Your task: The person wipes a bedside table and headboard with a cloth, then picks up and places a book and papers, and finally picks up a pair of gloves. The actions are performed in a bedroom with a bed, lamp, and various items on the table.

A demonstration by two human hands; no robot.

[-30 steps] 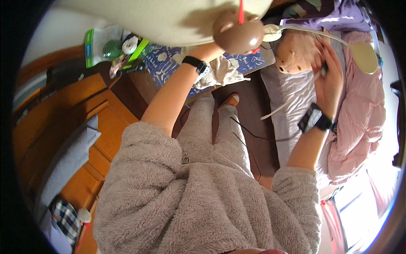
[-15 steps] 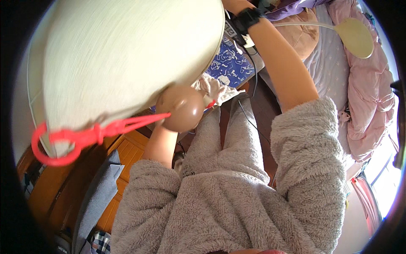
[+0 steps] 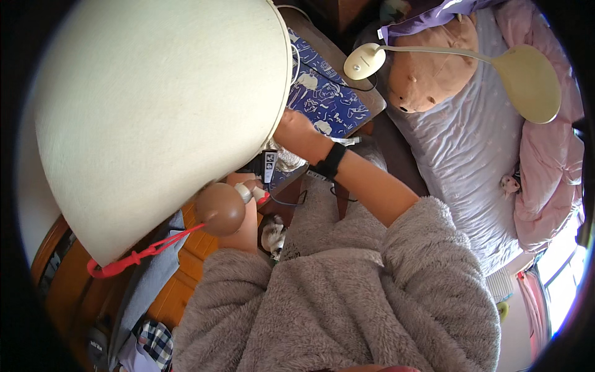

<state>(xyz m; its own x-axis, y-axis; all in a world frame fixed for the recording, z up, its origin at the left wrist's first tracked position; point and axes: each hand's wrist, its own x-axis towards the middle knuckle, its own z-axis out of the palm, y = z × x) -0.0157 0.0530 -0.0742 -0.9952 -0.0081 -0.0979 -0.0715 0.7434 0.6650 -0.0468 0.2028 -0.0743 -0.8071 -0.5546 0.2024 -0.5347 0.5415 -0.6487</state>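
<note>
A large cream lampshade (image 3: 161, 105) fills the upper left. My right hand (image 3: 297, 131), with a black band on the wrist, is curled at its right rim; the rim covers some fingers, and what they hold is hidden. My left hand lies behind a brown ball (image 3: 220, 209) and the shade's lower edge; only the forearm (image 3: 246, 232) shows clearly. From the ball, a red cord (image 3: 145, 251) runs left, and a pale, red-tipped piece (image 3: 251, 192) sticks out on its right. Between my hands is a small black device with a white label (image 3: 269, 166), with a thin cable nearby.
A blue patterned surface (image 3: 331, 102) lies beyond my right hand. Further right stands a cream desk lamp (image 3: 364, 61) with a bent neck, near a brown plush animal (image 3: 427, 68) on the bed (image 3: 458, 173). A pink quilt (image 3: 548, 180) lies along the bed's far side.
My right hand has come down and left from the top to the shade's rim. The ball and red cord appear lower and further left. The labelled device now shows beside the ball.
</note>
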